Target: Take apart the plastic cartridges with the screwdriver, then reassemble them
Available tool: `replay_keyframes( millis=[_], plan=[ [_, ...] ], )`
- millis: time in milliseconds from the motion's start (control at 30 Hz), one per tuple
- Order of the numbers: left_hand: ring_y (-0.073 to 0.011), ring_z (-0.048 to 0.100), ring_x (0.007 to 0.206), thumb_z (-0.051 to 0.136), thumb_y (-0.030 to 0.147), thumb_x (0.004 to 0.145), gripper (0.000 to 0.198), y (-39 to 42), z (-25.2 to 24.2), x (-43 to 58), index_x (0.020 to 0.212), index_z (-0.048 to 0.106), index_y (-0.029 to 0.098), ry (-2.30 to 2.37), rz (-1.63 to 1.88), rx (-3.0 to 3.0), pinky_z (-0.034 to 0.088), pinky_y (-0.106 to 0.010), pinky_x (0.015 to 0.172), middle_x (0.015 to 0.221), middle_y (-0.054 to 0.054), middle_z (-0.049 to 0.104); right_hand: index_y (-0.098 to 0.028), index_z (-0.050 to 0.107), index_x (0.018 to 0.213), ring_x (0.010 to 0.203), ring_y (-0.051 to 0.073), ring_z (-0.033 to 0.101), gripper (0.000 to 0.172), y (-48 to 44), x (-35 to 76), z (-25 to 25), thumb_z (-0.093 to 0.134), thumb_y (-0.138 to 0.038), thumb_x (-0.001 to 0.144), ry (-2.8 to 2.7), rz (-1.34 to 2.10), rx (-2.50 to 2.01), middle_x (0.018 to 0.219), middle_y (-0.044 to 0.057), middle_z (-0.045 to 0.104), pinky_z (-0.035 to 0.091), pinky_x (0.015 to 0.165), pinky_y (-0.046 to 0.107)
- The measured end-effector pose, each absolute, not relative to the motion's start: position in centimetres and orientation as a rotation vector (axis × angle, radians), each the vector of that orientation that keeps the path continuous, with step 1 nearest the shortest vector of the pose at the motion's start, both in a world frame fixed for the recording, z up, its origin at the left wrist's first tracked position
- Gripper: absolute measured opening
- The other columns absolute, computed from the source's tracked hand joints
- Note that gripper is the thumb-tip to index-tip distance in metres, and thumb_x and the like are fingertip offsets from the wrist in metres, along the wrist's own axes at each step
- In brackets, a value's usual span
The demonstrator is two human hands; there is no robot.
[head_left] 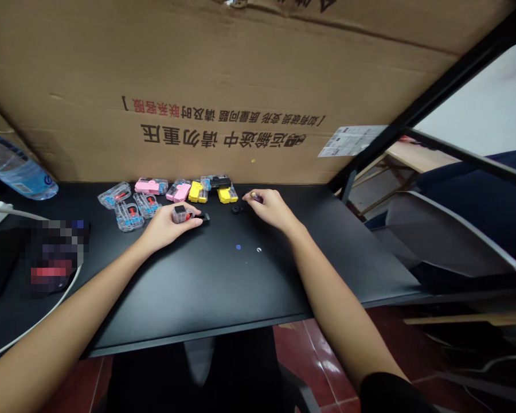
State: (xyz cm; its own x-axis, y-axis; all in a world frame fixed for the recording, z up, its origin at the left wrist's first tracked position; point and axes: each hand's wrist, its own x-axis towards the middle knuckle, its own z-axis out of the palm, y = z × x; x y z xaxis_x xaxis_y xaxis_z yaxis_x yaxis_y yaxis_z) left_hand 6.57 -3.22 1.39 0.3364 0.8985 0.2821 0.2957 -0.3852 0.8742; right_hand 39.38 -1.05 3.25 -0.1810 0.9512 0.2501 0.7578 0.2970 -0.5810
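My left hand (172, 225) is closed around a small clear plastic case (182, 214) with black and red parts. A flat black piece (204, 218) sticks out past its thumb and fingertips. My right hand (267, 205) is bent into a pinch over the table, with a small dark thing (255, 198) with a yellowish end between its fingers; its kind is not clear. Just left of those fingertips lie small round black parts (236, 210). A blue disc (238, 247) and a whitish disc (259, 249) rest nearer to me, between the two forearms.
Along the back of the black table (189, 292) lie clear cases (129, 216), pink ones (148, 186), yellow ones (198, 192) and a black one (220, 182). A cardboard sheet (223, 69) stands behind them. At left are a water bottle (19, 166) and a white cable (75, 275).
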Motion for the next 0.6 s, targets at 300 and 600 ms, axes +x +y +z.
replay_keyframes(
  millis=[300, 600],
  plan=[
    [-0.0281, 0.077, 0.118, 0.086, 0.052, 0.087, 0.047, -3.6, 1.4, 6.7, 0.125, 0.074, 0.028, 0.859, 0.849, 1.962, 0.057, -0.042, 0.111, 0.126, -0.006, 0.081, -0.023, 0.08, 0.109, 0.096, 0.024, 0.073, 0.019, -5.1, 32.3, 4.1, 0.069, -0.037, 0.101, -2.198, 0.531, -1.013, 0.106, 0.008, 0.08, 0.055, 0.091, 0.036],
    [-0.028, 0.078, 0.107, 0.085, 0.053, 0.086, 0.046, -3.3, 1.9, 5.9, 0.122, 0.074, 0.026, 0.949, 0.819, 2.106, 0.06, -0.041, 0.098, 0.122, -0.006, 0.081, -0.022, 0.078, 0.116, 0.099, 0.024, 0.075, 0.018, -4.0, 33.2, 2.8, 0.074, -0.031, 0.101, -2.277, 0.689, -0.989, 0.112, 0.008, 0.081, 0.055, 0.091, 0.036]
  ],
)
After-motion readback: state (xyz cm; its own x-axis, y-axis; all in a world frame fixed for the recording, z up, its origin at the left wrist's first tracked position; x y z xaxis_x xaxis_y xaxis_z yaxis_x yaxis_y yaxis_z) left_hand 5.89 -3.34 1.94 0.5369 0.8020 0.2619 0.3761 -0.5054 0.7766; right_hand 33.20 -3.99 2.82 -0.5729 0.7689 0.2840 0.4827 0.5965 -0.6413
